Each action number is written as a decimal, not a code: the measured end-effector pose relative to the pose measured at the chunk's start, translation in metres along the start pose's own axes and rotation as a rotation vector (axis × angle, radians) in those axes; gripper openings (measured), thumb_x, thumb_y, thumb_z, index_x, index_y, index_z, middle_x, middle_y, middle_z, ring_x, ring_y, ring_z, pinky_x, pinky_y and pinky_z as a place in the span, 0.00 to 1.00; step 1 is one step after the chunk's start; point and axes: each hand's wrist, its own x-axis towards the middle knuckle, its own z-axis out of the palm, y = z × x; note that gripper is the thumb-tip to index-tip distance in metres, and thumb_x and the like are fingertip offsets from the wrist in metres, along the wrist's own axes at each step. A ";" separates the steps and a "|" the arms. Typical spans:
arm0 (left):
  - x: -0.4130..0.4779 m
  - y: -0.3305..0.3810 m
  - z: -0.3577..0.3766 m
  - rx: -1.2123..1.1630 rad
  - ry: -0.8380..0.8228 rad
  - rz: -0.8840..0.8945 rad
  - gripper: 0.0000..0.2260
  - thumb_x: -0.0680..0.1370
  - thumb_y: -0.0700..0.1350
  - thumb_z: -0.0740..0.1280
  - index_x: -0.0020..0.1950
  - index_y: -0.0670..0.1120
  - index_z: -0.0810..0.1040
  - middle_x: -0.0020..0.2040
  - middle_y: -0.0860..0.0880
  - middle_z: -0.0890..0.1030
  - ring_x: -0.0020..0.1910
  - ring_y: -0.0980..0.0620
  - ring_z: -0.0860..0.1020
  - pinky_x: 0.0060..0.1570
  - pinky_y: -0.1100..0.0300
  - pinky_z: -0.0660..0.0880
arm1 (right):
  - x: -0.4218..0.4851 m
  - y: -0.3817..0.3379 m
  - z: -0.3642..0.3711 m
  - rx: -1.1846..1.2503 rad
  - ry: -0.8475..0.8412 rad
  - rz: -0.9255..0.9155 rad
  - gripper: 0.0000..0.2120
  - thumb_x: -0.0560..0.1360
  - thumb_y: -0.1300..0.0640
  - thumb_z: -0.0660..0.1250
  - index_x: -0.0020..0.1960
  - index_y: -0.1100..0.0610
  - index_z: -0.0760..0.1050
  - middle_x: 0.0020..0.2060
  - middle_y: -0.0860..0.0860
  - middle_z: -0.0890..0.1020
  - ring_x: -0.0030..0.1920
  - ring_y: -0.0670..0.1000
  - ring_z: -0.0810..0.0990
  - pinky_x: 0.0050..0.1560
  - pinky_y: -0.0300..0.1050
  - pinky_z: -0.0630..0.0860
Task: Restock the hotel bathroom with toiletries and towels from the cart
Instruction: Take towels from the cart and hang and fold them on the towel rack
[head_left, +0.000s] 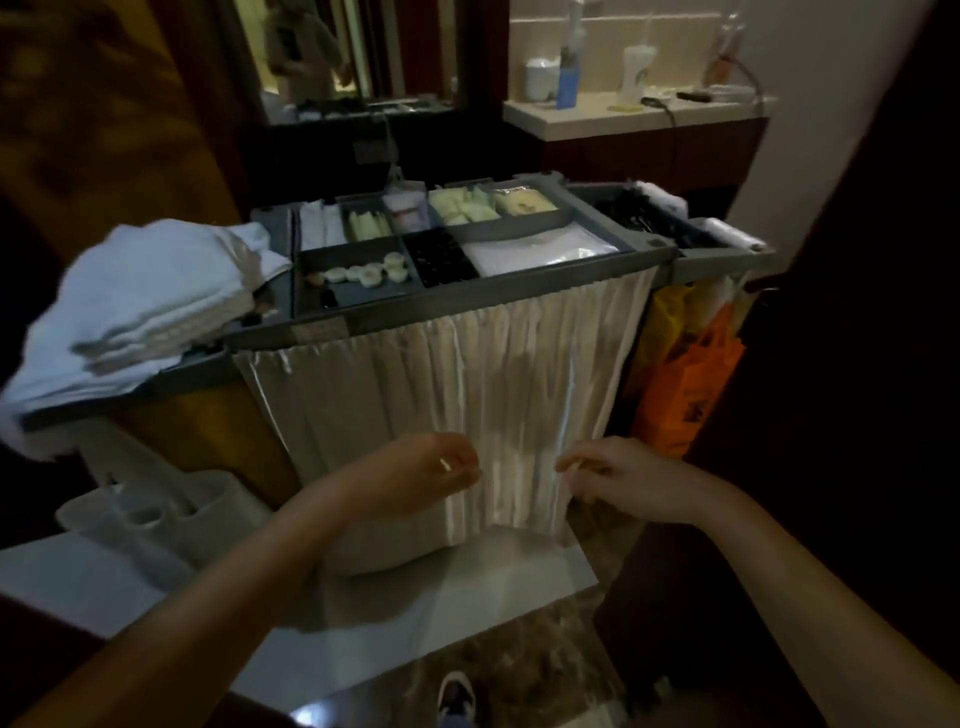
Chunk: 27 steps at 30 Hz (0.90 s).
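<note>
Two bare hands low at the near front of the cart (519, 296), both at the pale pleated curtain (395, 395) hung from the top's near rim. Left hand (441, 467) at the curtain's middle folds, fingers (470, 466) curled together against the cloth; cannot tell whether clamped on it. Right hand (628, 480) just to the right, fingers (569, 462) pinched tight on a fold near the curtain's lower right edge. Gathered strip of cloth between the two hands.

On the cart's left end, a stack of folded white towels (145, 301), partly overhanging the edge. Grey divided compartments across the top. Near left: a row of small round pale soaps (363, 273). Next right: small dark items (447, 257), too dim to name. Right again: flat white packets (540, 244). Far row: pale green sachets (462, 205) and, just beside them, a yellow packet (524, 200).

Off the cart's right end, an orange bag (685, 374) with a yellow bag (670, 317) above it. Near left, below the towels, a white caddy (156, 512).

Far right, a pale tabletop (597, 117) carrying a blue bottle (569, 78) and a white cup (636, 73). One shoe (454, 696) at the near edge, on marbled floor.
</note>
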 end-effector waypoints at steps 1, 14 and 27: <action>0.007 -0.009 -0.010 -0.010 0.020 -0.014 0.14 0.80 0.48 0.59 0.63 0.45 0.74 0.60 0.48 0.77 0.58 0.53 0.75 0.60 0.57 0.72 | 0.017 -0.004 -0.006 -0.011 -0.006 -0.006 0.14 0.78 0.47 0.60 0.62 0.49 0.73 0.50 0.46 0.79 0.50 0.44 0.79 0.55 0.47 0.77; 0.092 -0.147 -0.181 0.051 0.222 -0.115 0.09 0.80 0.51 0.59 0.58 0.54 0.74 0.51 0.55 0.77 0.48 0.59 0.76 0.47 0.64 0.72 | 0.229 -0.100 -0.079 -0.181 0.009 -0.243 0.10 0.79 0.52 0.61 0.57 0.52 0.76 0.49 0.48 0.81 0.49 0.46 0.79 0.52 0.43 0.75; 0.121 -0.259 -0.257 -0.107 0.583 -0.384 0.04 0.78 0.54 0.60 0.52 0.61 0.72 0.45 0.62 0.76 0.44 0.66 0.75 0.38 0.75 0.70 | 0.424 -0.165 -0.100 -0.112 -0.111 -0.501 0.07 0.78 0.49 0.61 0.54 0.44 0.76 0.49 0.40 0.79 0.49 0.37 0.76 0.50 0.34 0.73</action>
